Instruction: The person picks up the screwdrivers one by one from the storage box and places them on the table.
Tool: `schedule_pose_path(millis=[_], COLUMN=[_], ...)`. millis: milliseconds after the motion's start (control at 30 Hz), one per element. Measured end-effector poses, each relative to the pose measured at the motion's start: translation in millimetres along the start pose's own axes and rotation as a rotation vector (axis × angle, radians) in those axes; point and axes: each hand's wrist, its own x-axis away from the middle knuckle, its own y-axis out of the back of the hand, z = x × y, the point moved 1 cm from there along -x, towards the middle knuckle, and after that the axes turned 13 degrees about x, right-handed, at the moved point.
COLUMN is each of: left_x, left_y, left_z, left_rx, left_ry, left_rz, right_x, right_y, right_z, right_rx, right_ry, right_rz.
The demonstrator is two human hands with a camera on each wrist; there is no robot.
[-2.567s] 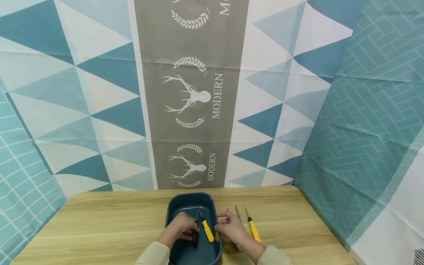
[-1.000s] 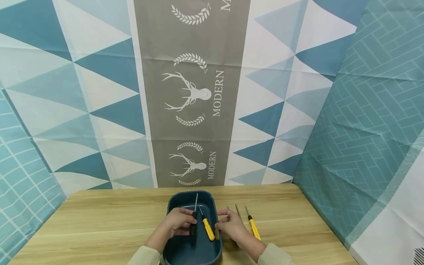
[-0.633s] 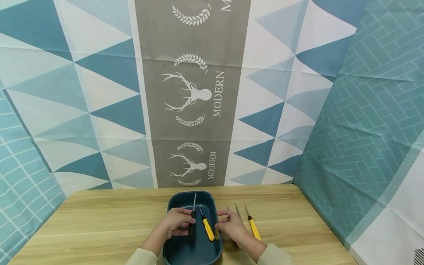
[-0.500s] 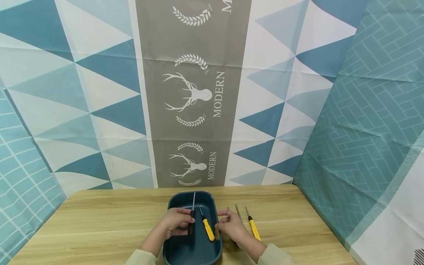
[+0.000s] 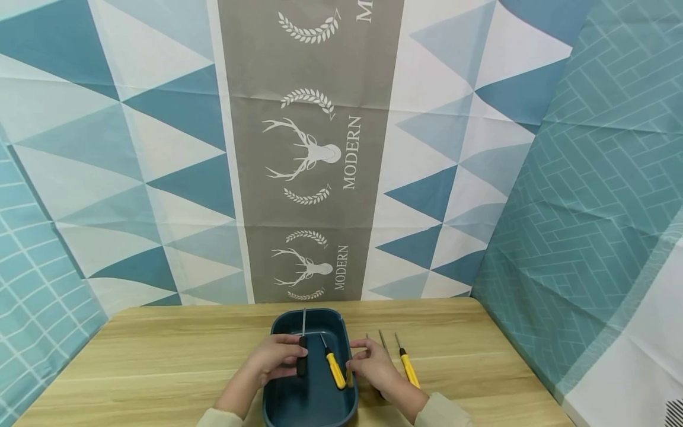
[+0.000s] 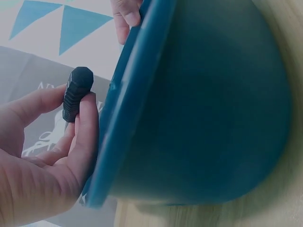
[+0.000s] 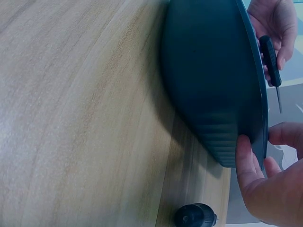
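Observation:
My left hand (image 5: pixel 274 357) pinches a black-handled screwdriver (image 5: pixel 302 356) between thumb and fingers, over the left part of a dark blue basin (image 5: pixel 315 409). Its thin metal shaft points away from me; in the left wrist view the ribbed handle (image 6: pixel 77 92) shows end-on. On the basin's right side, my right hand (image 5: pixel 376 365) grips the rim, thumb and fingers on either side of the wall, as the right wrist view shows. A yellow-handled screwdriver (image 5: pixel 335 370) lies inside the basin. Something brownish under my right fingertips is too small to tell.
Right of the basin, another yellow screwdriver (image 5: pixel 409 367) lies on the wooden table (image 5: pixel 176 367). Beside it are thin metal shafts (image 5: pixel 383 340), partly hidden by my right hand. A black handle (image 7: pixel 193 216) appears in the right wrist view. Patterned cloth (image 5: pixel 315 178) hangs behind.
My left hand has raised the black-handled screwdriver from low in the basin and carried it left, away from the yellow one. My right hand has stayed on the rim.

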Motion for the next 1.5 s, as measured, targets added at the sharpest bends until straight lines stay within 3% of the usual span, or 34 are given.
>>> schedule_pose_path(millis=[200, 500, 833, 1233, 1500], left_x=[1.5, 3.8, 6.7, 15.1, 17.3], left_y=[4.7, 15.7, 23.1, 35.8, 45.1], left_z=[-1.4, 0.1, 0.0, -2.9, -0.8], left_rx=[0.006, 0.045, 0.041, 0.053, 0.056], left_ry=[-0.020, -0.059, -0.047, -0.051, -0.064], left_rz=[-0.001, 0.059, 0.006, -0.015, 0.003], right_x=[0.2, -0.9, -3.4, -0.9, 0.1], right_y=[0.5, 1.3, -0.4, -1.0, -0.4], right_z=[1.7, 0.5, -1.1, -1.3, -0.9], right_rx=[0.002, 0.014, 0.021, 0.002, 0.003], right_ry=[-0.003, -0.003, -0.003, 0.004, 0.009], right_rz=[-0.016, -0.036, -0.026, -0.006, -0.002])
